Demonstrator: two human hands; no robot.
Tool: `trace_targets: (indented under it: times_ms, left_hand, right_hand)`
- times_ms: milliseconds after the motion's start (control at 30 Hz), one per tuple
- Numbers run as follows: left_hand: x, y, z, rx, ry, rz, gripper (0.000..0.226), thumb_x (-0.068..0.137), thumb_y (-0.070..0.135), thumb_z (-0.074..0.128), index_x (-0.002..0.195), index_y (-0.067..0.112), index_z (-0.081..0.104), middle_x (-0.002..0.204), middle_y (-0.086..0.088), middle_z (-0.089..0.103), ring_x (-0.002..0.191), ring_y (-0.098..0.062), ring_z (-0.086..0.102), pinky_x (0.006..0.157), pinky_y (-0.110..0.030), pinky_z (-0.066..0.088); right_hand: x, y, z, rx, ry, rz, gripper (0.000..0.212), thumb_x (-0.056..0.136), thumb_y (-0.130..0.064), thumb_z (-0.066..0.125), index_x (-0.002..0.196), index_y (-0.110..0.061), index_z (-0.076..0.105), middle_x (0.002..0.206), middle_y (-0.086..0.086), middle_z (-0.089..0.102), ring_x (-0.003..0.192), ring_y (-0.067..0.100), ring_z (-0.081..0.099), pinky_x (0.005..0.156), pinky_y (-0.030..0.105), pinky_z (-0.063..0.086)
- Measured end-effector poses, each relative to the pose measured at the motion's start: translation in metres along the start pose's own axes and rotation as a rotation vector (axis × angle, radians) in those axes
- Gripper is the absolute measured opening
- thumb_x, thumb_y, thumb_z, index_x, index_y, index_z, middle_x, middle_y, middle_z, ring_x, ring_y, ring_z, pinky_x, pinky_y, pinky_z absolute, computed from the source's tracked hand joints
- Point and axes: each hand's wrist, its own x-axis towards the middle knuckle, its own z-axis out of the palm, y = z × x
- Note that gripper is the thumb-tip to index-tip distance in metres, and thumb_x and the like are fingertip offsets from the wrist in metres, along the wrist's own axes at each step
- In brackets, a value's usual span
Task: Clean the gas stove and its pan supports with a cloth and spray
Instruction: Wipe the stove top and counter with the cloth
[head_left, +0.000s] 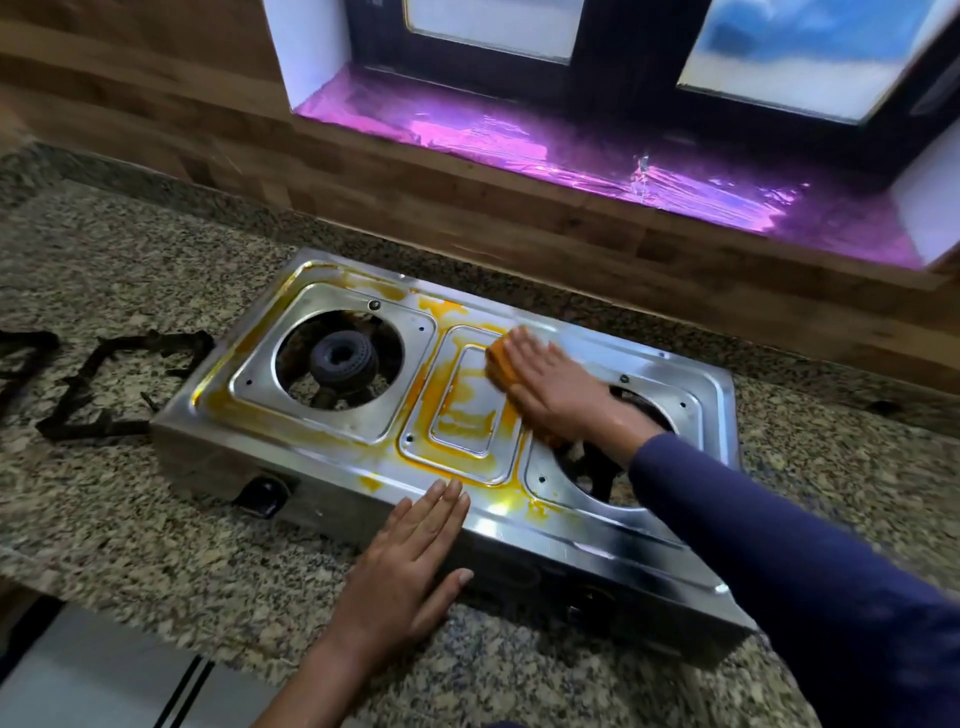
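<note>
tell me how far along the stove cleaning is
Done: pan supports are off, on the counter; the stove's right side looks clean. In hand: right hand wipes the middle with an orange cloth; left hand steadies the front edge. Left: yellow residue, the supports.

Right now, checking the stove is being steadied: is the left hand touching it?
Touching. The head view shows the left hand lying flat, fingers resting on the front edge of the stove with no gap.
</note>
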Motion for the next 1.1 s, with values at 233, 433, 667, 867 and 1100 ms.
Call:
trace_targets:
  times_ms: [233,433,667,867,1100]
  left_hand:
    - [-0.001,-0.013,-0.009,-0.002,-0.045,0.119,0.064,0.101,0.046,0.037,0.153,0.011,0.025,0.162,-0.003,0.017,0.149,-0.018,0.016,0.119,-0.037,0.016]
    - [-0.008,-0.024,-0.019,-0.124,-0.017,0.092,0.063,0.101,0.042,0.039,0.153,0.011,0.022,0.163,-0.002,0.015,0.149,-0.02,0.016,0.118,-0.039,0.018]
    - [-0.014,-0.054,-0.026,-0.045,0.021,0.048,0.06,0.101,0.043,0.03,0.151,0.009,0.029,0.161,-0.005,0.021,0.149,-0.02,0.018,0.117,-0.04,0.02]
    - [-0.016,-0.066,-0.03,-0.034,0.018,0.1,0.057,0.1,0.036,0.036,0.15,0.01,0.032,0.16,-0.003,0.024,0.148,-0.018,0.019,0.117,-0.039,0.022]
    - [-0.017,-0.069,-0.031,-0.032,0.025,0.102,0.062,0.098,0.035,0.045,0.152,0.012,0.027,0.161,-0.002,0.019,0.15,-0.017,0.013,0.12,-0.035,0.015]
  right_hand:
    - [-0.092,-0.057,0.035,0.17,0.057,0.071,0.066,0.097,-0.051,0.008,0.156,-0.022,0.003,0.162,-0.005,-0.006,0.148,0.008,-0.012,0.122,0.035,0.001]
    - [-0.114,-0.117,0.05,0.171,0.169,0.44,0.075,0.088,-0.051,-0.002,0.154,-0.014,-0.004,0.158,-0.001,-0.015,0.148,0.013,-0.015,0.118,0.03,-0.013]
    - [-0.02,-0.168,0.042,0.31,0.231,0.714,0.067,0.102,-0.039,0.021,0.154,-0.005,-0.005,0.162,0.011,-0.011,0.149,0.022,-0.015,0.118,0.038,-0.012]
    - [0.069,-0.119,0.017,0.335,0.36,0.905,0.068,0.101,-0.037,0.026,0.152,0.0,0.001,0.162,0.016,-0.003,0.15,0.028,-0.007,0.12,0.043,-0.004]
    - [0.123,-0.073,0.001,0.171,0.244,0.606,0.064,0.103,-0.04,0.022,0.155,-0.007,0.004,0.163,0.01,-0.002,0.15,0.022,-0.005,0.12,0.039,-0.005]
